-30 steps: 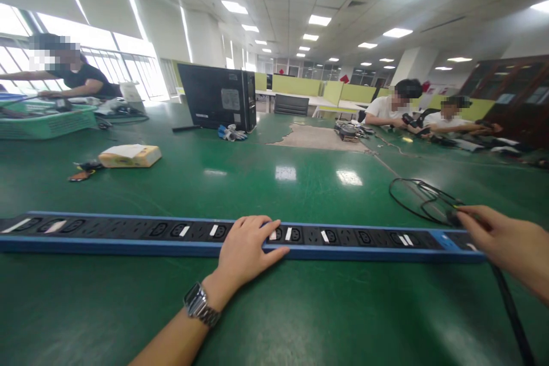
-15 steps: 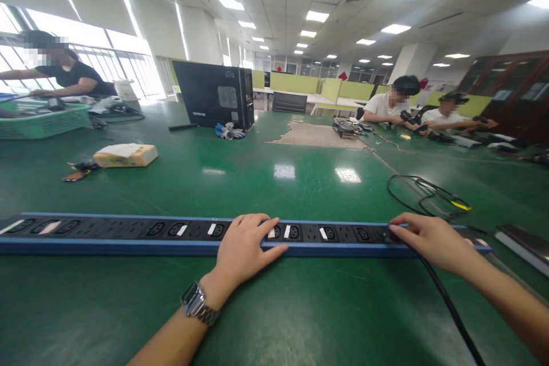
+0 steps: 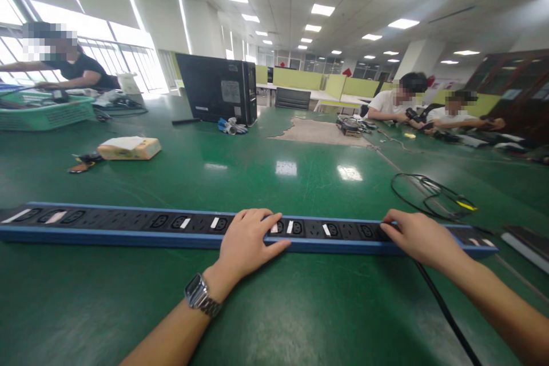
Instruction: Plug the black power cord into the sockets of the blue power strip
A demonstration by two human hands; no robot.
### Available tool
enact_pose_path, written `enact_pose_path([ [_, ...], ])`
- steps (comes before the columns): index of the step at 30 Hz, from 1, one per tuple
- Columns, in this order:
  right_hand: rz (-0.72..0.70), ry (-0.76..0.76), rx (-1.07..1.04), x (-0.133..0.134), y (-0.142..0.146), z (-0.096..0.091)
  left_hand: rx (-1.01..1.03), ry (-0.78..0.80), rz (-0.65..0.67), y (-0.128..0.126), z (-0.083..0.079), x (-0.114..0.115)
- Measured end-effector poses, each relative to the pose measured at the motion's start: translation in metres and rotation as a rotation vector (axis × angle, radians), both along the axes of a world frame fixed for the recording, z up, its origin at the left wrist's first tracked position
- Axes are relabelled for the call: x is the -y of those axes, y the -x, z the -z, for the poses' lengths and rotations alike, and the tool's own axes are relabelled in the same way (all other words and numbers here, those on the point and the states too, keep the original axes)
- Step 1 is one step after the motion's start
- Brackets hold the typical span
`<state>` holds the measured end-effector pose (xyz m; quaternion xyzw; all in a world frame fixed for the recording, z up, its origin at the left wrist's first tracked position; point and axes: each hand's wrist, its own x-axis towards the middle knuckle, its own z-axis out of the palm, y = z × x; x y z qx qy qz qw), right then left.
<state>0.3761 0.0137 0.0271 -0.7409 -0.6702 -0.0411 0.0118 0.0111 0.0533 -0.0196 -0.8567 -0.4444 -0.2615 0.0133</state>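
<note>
A long blue power strip [image 3: 128, 227] with black sockets and white labels lies across the green table [image 3: 274, 309] in front of me. My left hand [image 3: 246, 243], a watch [image 3: 199, 295] on its wrist, rests flat on the strip's middle with the fingers stretched out. My right hand [image 3: 418, 237] sits on the strip near its right end, fingers pressed together over a black plug that they mostly hide. The plug's black cable [image 3: 446, 315] runs from under this hand toward the lower right.
A loose coil of black cable [image 3: 429, 197] lies behind the strip's right end, a dark flat unit [image 3: 527, 243] at far right. Farther back are a tan box [image 3: 128, 148], a black computer case [image 3: 218, 94] and a green basket [image 3: 47, 114]. Other people sit at left and back right.
My right hand came in from the far right with the black plug and set it down on the strip near its right end. The left hand stayed put.
</note>
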Motion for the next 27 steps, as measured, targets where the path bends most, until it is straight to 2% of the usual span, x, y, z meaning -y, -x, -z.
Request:
enact_pose_path([
  [3, 0.049, 0.014, 0.048, 0.002, 0.007, 0.002, -0.006, 0.013, -0.001, 0.0, 0.0, 0.0],
  [9, 0.047, -0.014, -0.021, 0.008, 0.006, 0.012, -0.011, 0.018, -0.003, 0.0, -0.001, 0.001],
  [11, 0.045, -0.019, -0.06, 0.01, 0.006, 0.01, -0.011, 0.012, -0.003, 0.0, -0.001, 0.001],
  [14, 0.055, -0.075, -0.136, 0.012, 0.006, -0.01, -0.014, 0.005, -0.004, 0.0, -0.001, 0.0],
  [19, 0.135, -0.447, -0.39, 0.01, 0.022, -0.069, -0.02, 0.027, -0.003, 0.0, -0.002, 0.001],
  [20, 0.108, -0.425, -0.454, 0.008, 0.031, -0.075, -0.019, 0.028, -0.004, 0.0, -0.003, 0.001],
  [22, 0.011, -0.26, -0.562, 0.002, 0.053, -0.078, -0.019, 0.032, -0.004, -0.001, -0.003, 0.001],
  [24, -0.092, -0.102, -0.641, -0.005, 0.078, -0.068, -0.02, 0.034, -0.003, 0.0, -0.003, 0.001],
  [27, -0.168, -0.007, -0.648, -0.016, 0.113, -0.042, -0.018, 0.032, 0.0, 0.0, -0.004, 0.002],
])
